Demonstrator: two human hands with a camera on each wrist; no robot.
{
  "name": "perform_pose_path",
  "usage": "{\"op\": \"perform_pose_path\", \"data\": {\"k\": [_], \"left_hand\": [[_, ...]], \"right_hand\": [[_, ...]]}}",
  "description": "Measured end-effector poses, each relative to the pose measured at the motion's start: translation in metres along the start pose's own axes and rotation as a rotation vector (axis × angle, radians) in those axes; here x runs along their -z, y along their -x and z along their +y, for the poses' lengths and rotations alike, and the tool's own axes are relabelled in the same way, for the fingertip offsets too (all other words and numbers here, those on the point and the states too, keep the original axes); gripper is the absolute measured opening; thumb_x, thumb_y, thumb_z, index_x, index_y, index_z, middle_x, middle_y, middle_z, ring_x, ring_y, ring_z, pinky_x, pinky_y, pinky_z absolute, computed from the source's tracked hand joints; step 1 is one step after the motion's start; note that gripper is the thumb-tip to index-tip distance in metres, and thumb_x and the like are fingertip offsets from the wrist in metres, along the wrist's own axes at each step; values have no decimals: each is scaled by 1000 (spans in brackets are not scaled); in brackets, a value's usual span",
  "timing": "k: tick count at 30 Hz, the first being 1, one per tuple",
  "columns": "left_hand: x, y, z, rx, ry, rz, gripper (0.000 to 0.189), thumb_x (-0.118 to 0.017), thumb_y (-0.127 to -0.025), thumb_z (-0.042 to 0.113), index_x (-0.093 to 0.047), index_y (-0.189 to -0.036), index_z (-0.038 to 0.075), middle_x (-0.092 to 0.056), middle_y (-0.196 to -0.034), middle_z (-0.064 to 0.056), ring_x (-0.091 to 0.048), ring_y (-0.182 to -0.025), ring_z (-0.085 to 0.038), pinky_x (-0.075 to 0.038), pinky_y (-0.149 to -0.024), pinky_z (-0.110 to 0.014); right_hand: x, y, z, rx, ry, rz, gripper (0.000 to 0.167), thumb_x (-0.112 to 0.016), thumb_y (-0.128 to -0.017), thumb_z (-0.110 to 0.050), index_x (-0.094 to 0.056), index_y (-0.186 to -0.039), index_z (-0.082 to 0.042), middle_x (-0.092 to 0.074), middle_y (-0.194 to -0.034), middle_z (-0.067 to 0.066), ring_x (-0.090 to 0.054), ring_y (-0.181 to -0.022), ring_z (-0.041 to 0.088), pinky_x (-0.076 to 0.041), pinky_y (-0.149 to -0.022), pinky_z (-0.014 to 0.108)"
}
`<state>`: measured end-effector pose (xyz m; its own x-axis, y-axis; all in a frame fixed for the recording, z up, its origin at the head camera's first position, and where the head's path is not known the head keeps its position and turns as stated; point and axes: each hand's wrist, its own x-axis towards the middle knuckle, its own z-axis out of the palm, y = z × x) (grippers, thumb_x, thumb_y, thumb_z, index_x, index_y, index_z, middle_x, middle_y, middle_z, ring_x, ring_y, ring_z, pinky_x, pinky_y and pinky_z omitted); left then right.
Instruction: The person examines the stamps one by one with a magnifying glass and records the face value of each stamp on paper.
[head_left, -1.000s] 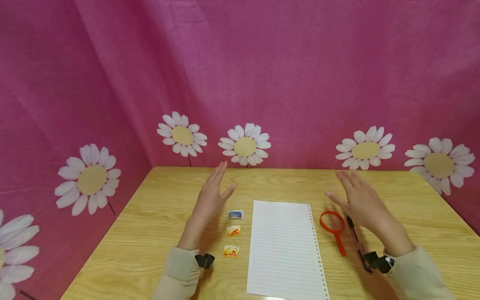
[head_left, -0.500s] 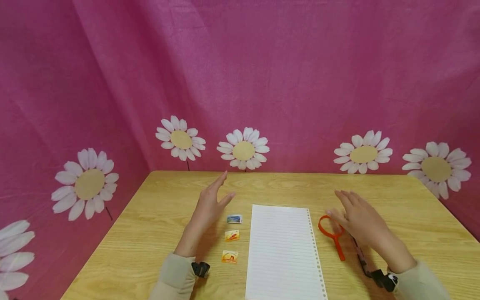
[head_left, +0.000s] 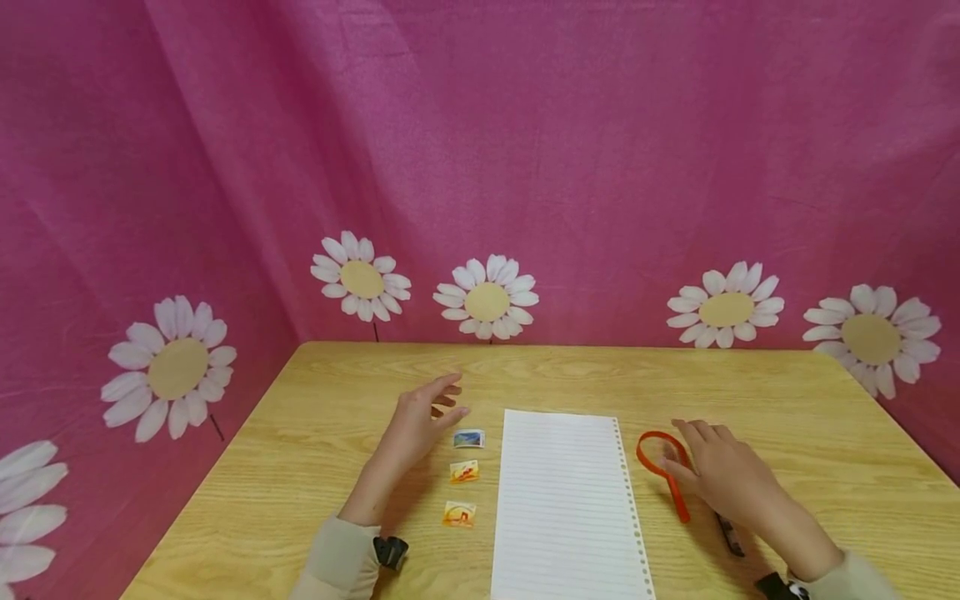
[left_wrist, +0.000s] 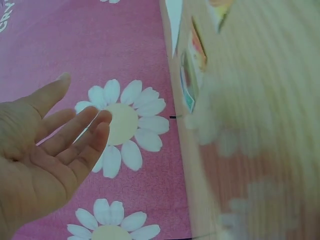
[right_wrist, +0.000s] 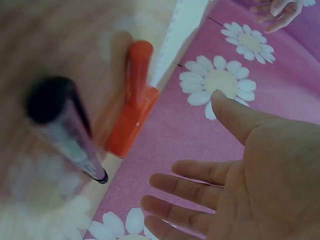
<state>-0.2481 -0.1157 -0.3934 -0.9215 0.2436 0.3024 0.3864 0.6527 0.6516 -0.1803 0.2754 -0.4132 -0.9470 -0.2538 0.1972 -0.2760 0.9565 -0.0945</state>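
My left hand [head_left: 416, 425] hovers beside a small blue picture stamp [head_left: 469, 438], its fingers loosely bent and holding nothing. Below that stamp lie two yellow-and-red stamps, one in the middle [head_left: 464, 472] and one nearer me [head_left: 459, 514]. On the right, my right hand [head_left: 731, 475] is over the table, its thumb overlapping the ring of a red-orange magnifying glass [head_left: 681, 502] in the head view. Nothing is between its relaxed fingers in the right wrist view. A dark-capped pen [right_wrist: 65, 130] lies beside the magnifying glass, partly hidden under that hand in the head view.
A lined sheet of paper [head_left: 570, 500] with punched holes along its right edge lies between the hands. The wooden table [head_left: 300, 467] ends at a pink curtain [head_left: 585, 167] with large white daisies. Each wrist wears a small black camera.
Both hands have lowered toward the table, the right one coming down beside the magnifying glass and over the pen. The left fingers have bent more. The things on the table stay put.
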Motion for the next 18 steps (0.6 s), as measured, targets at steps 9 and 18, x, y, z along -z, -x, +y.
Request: {"op": "perform_pose_path", "data": {"k": [9, 18], "left_hand": [[0, 18, -9, 7, -84, -167, 24, -74, -86, 14, -67, -107, 5, -67, -100, -8, -61, -83, -15, -54, -74, -27], [0, 28, -17, -64, -74, -276, 14, -76, -84, 13, -68, -92, 5, -61, -83, -1, -53, -76, -13, -43, -65, -18]], "right_hand": [[-15, 16, -3, 43, 37, 27, 43, -77, -80, -40, -57, -93, -4, -64, -94, 13, -57, -80, 28, -49, -61, 41], [-19, 21, -6, 42, 86, -1, 45, -76, -78, -43, -52, -89, -7, -48, -74, -2, -46, -70, 18, -37, -57, 33]]}}
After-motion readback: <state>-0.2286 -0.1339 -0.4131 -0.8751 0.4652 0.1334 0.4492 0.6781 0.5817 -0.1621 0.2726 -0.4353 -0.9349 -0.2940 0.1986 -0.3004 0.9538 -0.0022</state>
